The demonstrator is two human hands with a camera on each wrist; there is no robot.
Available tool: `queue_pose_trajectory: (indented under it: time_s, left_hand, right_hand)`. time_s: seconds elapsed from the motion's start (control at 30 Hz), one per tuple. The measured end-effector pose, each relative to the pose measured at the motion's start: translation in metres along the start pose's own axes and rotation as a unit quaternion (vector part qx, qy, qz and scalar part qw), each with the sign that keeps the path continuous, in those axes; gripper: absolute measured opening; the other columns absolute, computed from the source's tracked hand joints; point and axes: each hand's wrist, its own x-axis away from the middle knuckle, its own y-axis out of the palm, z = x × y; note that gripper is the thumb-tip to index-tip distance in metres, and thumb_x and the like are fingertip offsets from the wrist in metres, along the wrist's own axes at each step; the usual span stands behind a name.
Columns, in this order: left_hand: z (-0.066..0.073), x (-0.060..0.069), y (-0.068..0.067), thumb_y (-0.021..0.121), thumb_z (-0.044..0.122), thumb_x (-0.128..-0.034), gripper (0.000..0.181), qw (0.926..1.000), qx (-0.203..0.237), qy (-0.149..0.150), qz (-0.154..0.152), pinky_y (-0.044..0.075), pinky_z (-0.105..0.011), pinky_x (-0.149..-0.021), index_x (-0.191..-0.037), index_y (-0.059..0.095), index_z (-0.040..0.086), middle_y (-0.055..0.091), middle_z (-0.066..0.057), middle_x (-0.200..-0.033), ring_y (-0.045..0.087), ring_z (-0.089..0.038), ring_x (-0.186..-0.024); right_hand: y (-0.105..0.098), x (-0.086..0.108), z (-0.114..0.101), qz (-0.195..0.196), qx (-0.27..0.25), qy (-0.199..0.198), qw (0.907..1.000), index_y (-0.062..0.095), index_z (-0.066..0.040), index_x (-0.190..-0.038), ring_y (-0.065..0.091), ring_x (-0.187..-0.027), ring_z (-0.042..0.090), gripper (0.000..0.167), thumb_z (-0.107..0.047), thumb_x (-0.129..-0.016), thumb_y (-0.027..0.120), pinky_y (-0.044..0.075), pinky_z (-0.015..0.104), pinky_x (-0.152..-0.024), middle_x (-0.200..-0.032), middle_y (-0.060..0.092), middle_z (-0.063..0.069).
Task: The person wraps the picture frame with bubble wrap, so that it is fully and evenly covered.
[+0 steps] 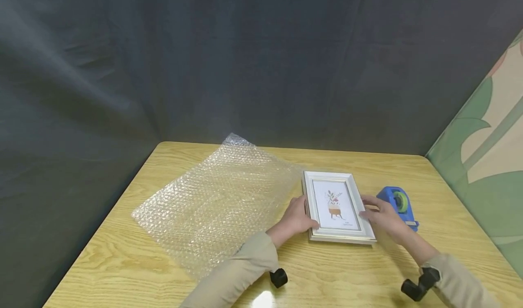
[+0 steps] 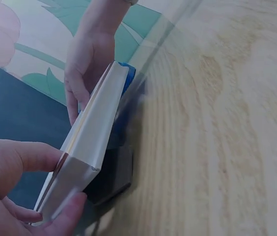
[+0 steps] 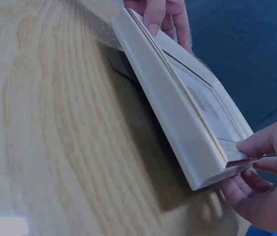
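Note:
A white picture frame with a printed plant drawing faces up at the right of the table. My left hand grips its left edge, thumb on the front border. On the opposite edge, my right hand holds the frame between thumb and fingers. The right wrist view shows the right thumb on the front and fingers underneath. In the left wrist view, the frame's side is tilted above the wood, with a dark flap beneath it.
A sheet of bubble wrap lies flat on the wooden table, left of the frame. A blue tape dispenser with green tape stands just beyond the right hand. Dark curtain hangs behind the table; a leaf-patterned surface borders the right.

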Motion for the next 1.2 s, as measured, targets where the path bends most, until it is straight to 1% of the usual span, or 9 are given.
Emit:
queue_pose_trajectory:
  time_s: [0.17,0.27,0.37,0.5,0.6,0.67,0.73,0.93,1.2]
  left_hand:
    - [0.009,0.0,-0.01,0.082,0.01,-0.0592,0.08,0.9999,0.014,0.003,0.006,0.045,-0.027,-0.087,-0.129,0.044,0.01,0.049,-0.006,-0.113,0.051,-0.015,-0.094]
    - [0.014,0.0,-0.021,0.082,0.011,-0.0612,0.084,0.9998,0.022,0.0,-0.001,0.047,-0.025,-0.081,-0.134,0.04,0.009,0.047,-0.009,-0.119,0.052,-0.014,-0.088]
    - [0.017,0.0,-0.036,0.081,0.008,-0.0616,0.087,0.999,0.042,0.003,-0.014,0.049,-0.023,-0.071,-0.136,0.037,0.007,0.048,-0.011,-0.12,0.054,-0.012,-0.078]
    - [0.014,0.0,-0.055,0.08,0.004,-0.0612,0.086,0.9972,0.067,0.019,-0.027,0.05,-0.021,-0.062,-0.136,0.037,0.006,0.053,-0.012,-0.115,0.057,-0.012,-0.072]
    - [0.009,0.002,-0.07,0.079,0.003,-0.0613,0.085,0.9965,0.072,0.03,-0.029,0.051,-0.022,-0.061,-0.135,0.038,0.006,0.052,-0.012,-0.116,0.058,-0.013,-0.074]
    - [0.005,0.005,-0.081,0.079,0.004,-0.062,0.085,0.9966,0.072,0.03,-0.028,0.052,-0.023,-0.062,-0.136,0.037,0.007,0.05,-0.011,-0.118,0.057,-0.014,-0.077]
    - [0.0,0.009,-0.092,0.079,0.004,-0.0628,0.085,0.9965,0.075,0.029,-0.025,0.052,-0.024,-0.063,-0.137,0.037,0.008,0.048,-0.012,-0.12,0.057,-0.017,-0.08]
    - [-0.015,0.02,-0.125,0.077,0.004,-0.0643,0.083,0.9967,0.077,0.022,-0.01,0.053,-0.028,-0.066,-0.136,0.037,0.007,0.046,-0.014,-0.125,0.056,-0.022,-0.09]
    - [-0.039,0.037,-0.149,0.077,0.0,-0.0622,0.086,0.9908,0.13,0.004,0.037,0.053,-0.028,-0.066,-0.137,0.036,0.004,0.046,-0.015,-0.125,0.053,-0.023,-0.089]
  right_hand:
    - [-0.006,0.001,-0.008,0.023,0.012,-0.011,0.9996,0.025,0.009,-0.138,0.044,-0.115,0.044,0.063,-0.019,-0.09,0.055,0.049,0.024,-0.078,-0.131,0.038,0.032]
    - [-0.008,0.001,-0.017,0.031,0.008,-0.023,0.9992,0.026,0.007,-0.138,0.045,-0.114,0.041,0.064,-0.022,-0.09,0.056,0.048,0.018,-0.077,-0.131,0.04,0.031]
    - [-0.007,0.001,-0.028,0.027,-0.016,-0.041,0.9987,0.026,0.005,-0.139,0.047,-0.114,0.038,0.065,-0.023,-0.09,0.057,0.047,0.018,-0.078,-0.132,0.04,0.029]
    - [0.0,0.0,-0.04,0.017,-0.052,-0.051,0.9972,0.026,0.003,-0.14,0.054,-0.109,0.02,0.067,-0.022,-0.088,0.06,0.046,0.018,-0.08,-0.132,0.041,0.028]
    - [0.006,-0.002,-0.049,0.013,-0.083,-0.051,0.9952,0.028,0.001,-0.14,0.055,-0.102,0.004,0.068,-0.022,-0.087,0.062,0.044,0.015,-0.081,-0.134,0.04,0.025]
    - [0.011,-0.004,-0.055,0.007,-0.105,-0.056,0.9928,0.028,0.0,-0.14,0.053,-0.102,0.0,0.067,-0.02,-0.086,0.063,0.043,0.014,-0.083,-0.135,0.039,0.024]
    - [0.017,-0.007,-0.062,0.001,-0.12,-0.065,0.9907,0.03,0.0,-0.139,0.053,-0.106,0.004,0.066,-0.018,-0.085,0.063,0.042,0.014,-0.083,-0.136,0.039,0.023]
    - [0.038,-0.018,-0.083,-0.016,-0.135,-0.099,0.9858,0.031,0.0,-0.139,0.04,-0.124,0.033,0.065,-0.011,-0.084,0.063,0.043,0.015,-0.085,-0.14,0.035,0.02]
    - [0.069,-0.023,-0.105,-0.056,-0.207,-0.11,0.9707,0.026,0.001,-0.14,0.031,-0.13,0.033,0.065,-0.001,-0.084,0.058,0.041,0.015,-0.09,-0.144,0.029,0.018]
